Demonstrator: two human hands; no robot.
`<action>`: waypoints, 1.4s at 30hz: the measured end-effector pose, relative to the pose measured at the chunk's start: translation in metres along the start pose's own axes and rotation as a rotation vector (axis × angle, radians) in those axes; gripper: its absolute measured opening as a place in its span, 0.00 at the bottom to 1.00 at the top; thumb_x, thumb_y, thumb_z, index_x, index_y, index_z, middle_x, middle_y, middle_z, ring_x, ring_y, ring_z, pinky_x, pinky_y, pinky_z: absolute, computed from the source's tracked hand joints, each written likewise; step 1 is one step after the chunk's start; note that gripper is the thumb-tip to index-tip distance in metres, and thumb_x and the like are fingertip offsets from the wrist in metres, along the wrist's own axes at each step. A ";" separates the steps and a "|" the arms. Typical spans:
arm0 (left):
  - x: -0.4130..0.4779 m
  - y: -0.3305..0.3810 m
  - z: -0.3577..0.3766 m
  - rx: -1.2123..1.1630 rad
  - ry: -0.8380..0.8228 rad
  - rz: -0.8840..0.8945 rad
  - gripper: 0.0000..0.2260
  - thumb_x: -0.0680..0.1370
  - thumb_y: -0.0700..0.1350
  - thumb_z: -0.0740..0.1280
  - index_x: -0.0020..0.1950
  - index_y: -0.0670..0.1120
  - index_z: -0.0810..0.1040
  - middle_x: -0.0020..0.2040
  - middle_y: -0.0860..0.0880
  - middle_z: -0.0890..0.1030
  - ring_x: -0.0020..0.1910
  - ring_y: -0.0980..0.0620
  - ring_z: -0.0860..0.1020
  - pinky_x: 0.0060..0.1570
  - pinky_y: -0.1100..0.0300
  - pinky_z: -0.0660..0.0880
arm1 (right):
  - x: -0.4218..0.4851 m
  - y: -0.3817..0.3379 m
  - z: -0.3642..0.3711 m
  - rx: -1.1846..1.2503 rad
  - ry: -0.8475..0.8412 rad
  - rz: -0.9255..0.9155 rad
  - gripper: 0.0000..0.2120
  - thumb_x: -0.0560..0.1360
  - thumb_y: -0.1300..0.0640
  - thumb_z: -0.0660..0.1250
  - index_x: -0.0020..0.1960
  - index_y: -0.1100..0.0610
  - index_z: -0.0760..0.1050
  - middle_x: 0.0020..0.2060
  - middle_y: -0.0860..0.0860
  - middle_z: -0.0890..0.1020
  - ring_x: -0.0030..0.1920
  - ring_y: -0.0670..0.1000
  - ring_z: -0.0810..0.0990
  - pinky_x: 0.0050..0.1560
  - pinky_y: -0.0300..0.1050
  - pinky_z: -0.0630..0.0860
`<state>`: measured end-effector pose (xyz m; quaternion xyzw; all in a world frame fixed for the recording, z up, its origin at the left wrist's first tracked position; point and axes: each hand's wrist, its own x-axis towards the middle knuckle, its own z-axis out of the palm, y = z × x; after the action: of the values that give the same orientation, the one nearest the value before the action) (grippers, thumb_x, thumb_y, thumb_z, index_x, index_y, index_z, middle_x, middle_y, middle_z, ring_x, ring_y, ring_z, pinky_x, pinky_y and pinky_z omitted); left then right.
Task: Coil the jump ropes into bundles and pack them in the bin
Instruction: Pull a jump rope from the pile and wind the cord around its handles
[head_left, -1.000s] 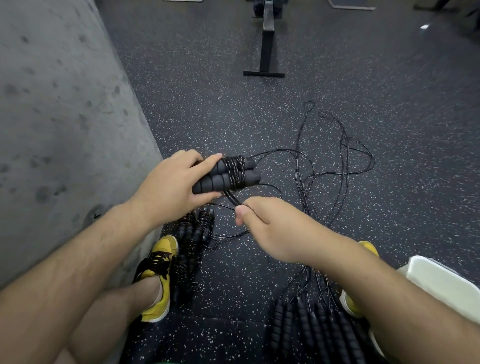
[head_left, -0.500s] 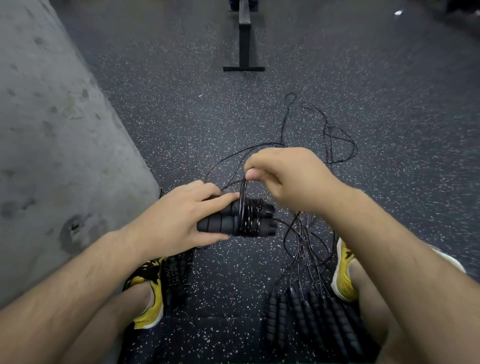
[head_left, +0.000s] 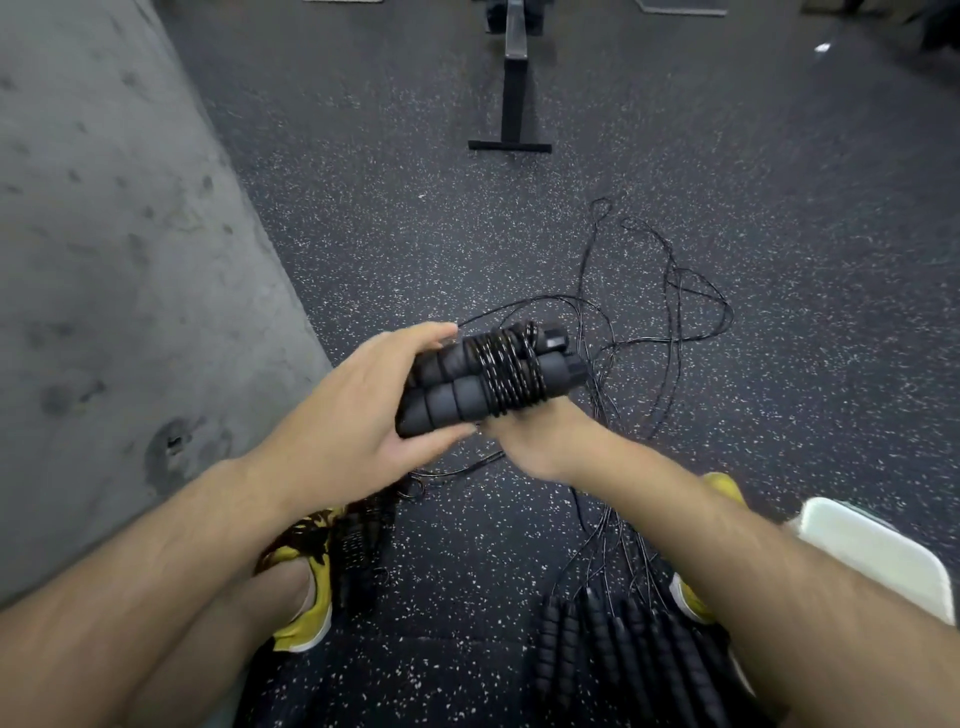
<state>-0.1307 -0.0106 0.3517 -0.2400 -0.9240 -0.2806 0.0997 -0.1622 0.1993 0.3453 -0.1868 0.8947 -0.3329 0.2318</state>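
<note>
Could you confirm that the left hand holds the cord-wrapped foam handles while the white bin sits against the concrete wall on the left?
Not quite: in the head view the white bin sits at the right, beside the right forearm, away from the concrete wall. The left hand does hold the cord-wrapped foam handles.

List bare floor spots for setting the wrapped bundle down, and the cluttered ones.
Free: floor between the concrete wall and the loose cords, short of the stand foot; the strip between the dark pile by the left shoe and the row of handles; the floor right of the cords. Crowded: the cord tangle, and beside the bin where handles lie.
</note>
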 end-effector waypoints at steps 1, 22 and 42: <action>0.004 -0.005 -0.001 0.024 -0.013 0.009 0.31 0.75 0.59 0.73 0.74 0.50 0.67 0.65 0.55 0.75 0.63 0.53 0.75 0.65 0.57 0.70 | 0.002 -0.006 0.005 0.043 0.054 -0.028 0.16 0.84 0.57 0.56 0.39 0.47 0.65 0.36 0.43 0.70 0.35 0.43 0.68 0.31 0.28 0.65; 0.005 -0.049 0.019 0.315 -0.228 0.100 0.34 0.71 0.58 0.76 0.73 0.48 0.70 0.57 0.52 0.76 0.51 0.48 0.72 0.51 0.45 0.76 | -0.030 -0.019 -0.031 -0.426 0.196 -0.305 0.10 0.82 0.47 0.58 0.51 0.49 0.75 0.35 0.43 0.77 0.38 0.49 0.74 0.38 0.46 0.68; -0.007 0.005 -0.002 -0.102 -0.051 -0.007 0.28 0.72 0.50 0.74 0.67 0.54 0.64 0.61 0.52 0.72 0.61 0.50 0.73 0.62 0.52 0.72 | -0.006 0.001 0.011 -0.022 -0.045 -0.010 0.14 0.85 0.61 0.53 0.65 0.58 0.73 0.50 0.51 0.80 0.42 0.47 0.78 0.40 0.36 0.68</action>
<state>-0.1219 -0.0103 0.3532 -0.2484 -0.9116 -0.3214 0.0629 -0.1518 0.1973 0.3385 -0.2011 0.8920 -0.3197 0.2483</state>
